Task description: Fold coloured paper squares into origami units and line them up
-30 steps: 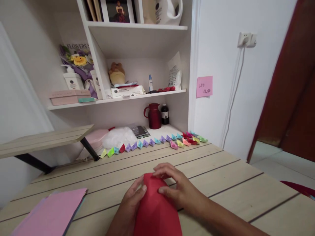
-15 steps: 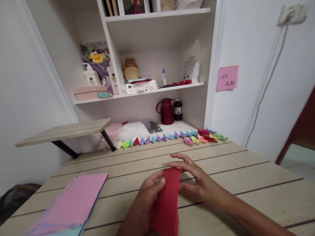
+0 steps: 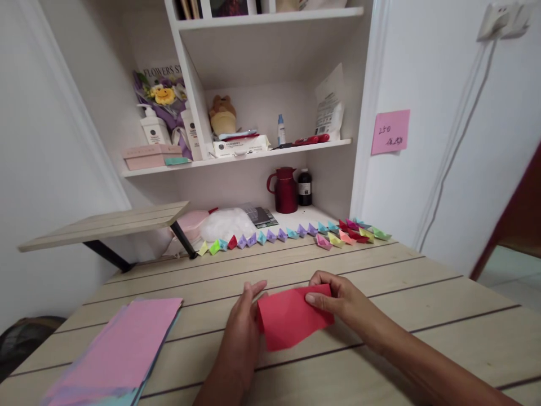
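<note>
A sheet of red paper (image 3: 291, 321), with a folded-looking edge on its left, is held above the wooden tabletop (image 3: 203, 338). My right hand (image 3: 338, 299) pinches its upper right corner, thumb on top and fingers behind. At the paper's left edge is my left hand (image 3: 243, 327), its fingers stretched out and apart; whether it touches the paper is hard to tell. Beyond both hands, a row of small folded paper boats (image 3: 273, 237) in many colours runs along the back of the table.
A stack of pink and blue paper (image 3: 122, 344) lies at the left. Behind it stands a small raised wooden shelf (image 3: 105, 225) on black legs. A dark red jug (image 3: 286, 192) and a dark bottle (image 3: 305, 188) stand in the white shelving at the back.
The red paper has turned from upright to lying crosswise. My right hand, open before, now grips its right corner, while my left hand has let go and straightened its fingers.
</note>
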Tool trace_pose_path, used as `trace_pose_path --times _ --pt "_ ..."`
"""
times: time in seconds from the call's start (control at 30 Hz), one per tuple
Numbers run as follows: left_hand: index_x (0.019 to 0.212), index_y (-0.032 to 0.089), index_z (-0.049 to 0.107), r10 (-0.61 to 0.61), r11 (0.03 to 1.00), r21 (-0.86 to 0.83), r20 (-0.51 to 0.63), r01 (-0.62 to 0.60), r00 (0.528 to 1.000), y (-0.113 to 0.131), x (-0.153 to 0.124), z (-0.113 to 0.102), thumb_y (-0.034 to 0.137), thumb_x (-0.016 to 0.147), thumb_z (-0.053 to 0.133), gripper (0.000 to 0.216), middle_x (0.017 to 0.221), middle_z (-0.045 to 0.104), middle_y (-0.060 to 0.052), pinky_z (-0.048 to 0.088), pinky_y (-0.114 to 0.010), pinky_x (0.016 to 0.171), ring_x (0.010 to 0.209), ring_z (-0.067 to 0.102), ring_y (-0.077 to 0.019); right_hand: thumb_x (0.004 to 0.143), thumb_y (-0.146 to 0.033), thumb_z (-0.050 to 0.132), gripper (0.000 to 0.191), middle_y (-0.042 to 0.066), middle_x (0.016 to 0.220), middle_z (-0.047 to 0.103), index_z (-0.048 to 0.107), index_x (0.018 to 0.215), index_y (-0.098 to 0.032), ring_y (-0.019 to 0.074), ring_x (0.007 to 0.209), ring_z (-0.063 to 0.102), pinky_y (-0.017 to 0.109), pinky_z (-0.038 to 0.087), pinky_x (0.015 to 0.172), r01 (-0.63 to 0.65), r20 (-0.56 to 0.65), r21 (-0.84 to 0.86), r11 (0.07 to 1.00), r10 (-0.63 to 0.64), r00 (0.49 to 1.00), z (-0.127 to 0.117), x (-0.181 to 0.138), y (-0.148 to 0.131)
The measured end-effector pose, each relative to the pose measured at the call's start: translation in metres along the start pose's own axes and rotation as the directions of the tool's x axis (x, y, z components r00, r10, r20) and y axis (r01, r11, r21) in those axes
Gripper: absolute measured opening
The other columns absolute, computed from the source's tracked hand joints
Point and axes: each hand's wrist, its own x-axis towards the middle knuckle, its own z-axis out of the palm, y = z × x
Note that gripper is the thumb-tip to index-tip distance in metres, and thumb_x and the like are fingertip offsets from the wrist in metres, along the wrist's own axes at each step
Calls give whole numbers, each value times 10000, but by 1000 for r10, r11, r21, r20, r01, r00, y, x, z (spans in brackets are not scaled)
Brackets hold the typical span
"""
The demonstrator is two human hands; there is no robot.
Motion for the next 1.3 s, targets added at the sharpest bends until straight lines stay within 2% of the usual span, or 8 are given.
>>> trace_pose_path --times 0.13,0.23,0.3,0.37,0.47,0.77,0.97,1.3 --pt "1122 145 645 60 998 20 60 -61 996 2 0 3 677 794 494 643 1233 608 -161 449 -366 948 1202 528 -290 755 -387 681 269 -39 646 506 506 746 -184 117 596 448 221 320 535 6 -62 -85 996 -11 998 -1 4 9" --pt "1096 152 661 205 960 180 77 -216 976 -6 2 3 588 683 689 601 1116 671 -148 459 -348 910 1105 590 -287 758 -340 670 215 -28 656 531 531 752 -175 128 621 461 235 341 559 33 -77 -178 983 -47 996 -1 7 16" --pt "1008 150 695 260 915 301 72 -270 963 -13 6 0 484 588 790 545 981 714 -127 487 -314 814 956 644 -265 758 -323 666 197 -26 658 544 537 759 -175 130 620 469 238 345 560 29 -69 -182 983 -42 997 -1 8 20" --pt "891 140 716 246 893 375 57 -249 968 -18 12 -4 446 563 797 456 825 728 -101 493 -294 680 763 657 -229 753 -326 672 201 -31 645 537 537 764 -177 125 602 465 235 338 546 13 -58 -147 989 -22 998 -1 8 21" --pt "751 132 708 256 890 385 18 -244 966 -22 19 -10 442 564 781 369 706 717 -70 472 -270 609 640 629 -189 740 -355 692 238 -42 625 516 538 763 -176 112 568 448 226 318 523 -10 -40 -62 998 7 999 2 8 19" --pt "678 132 668 294 879 382 39 -287 955 -24 19 -12 436 626 746 318 610 667 -31 403 -216 556 572 542 -128 717 -410 738 316 -37 637 547 541 740 -165 94 567 455 214 324 547 -62 -67 228 972 79 995 7 3 4" --pt "650 137 645 290 880 387 22 -276 957 -27 18 -10 426 610 749 309 588 638 -20 386 -222 552 564 515 -127 634 -371 803 323 -17 641 598 569 698 -158 119 592 512 231 377 574 -124 -35 250 960 137 990 9 0 3" --pt "619 144 597 264 905 329 60 -269 963 -25 14 -6 531 667 703 404 555 559 22 344 -211 536 527 440 -97 616 -352 804 283 4 655 647 632 700 -145 124 593 527 232 373 590 -135 -61 344 929 165 984 8 4 5"
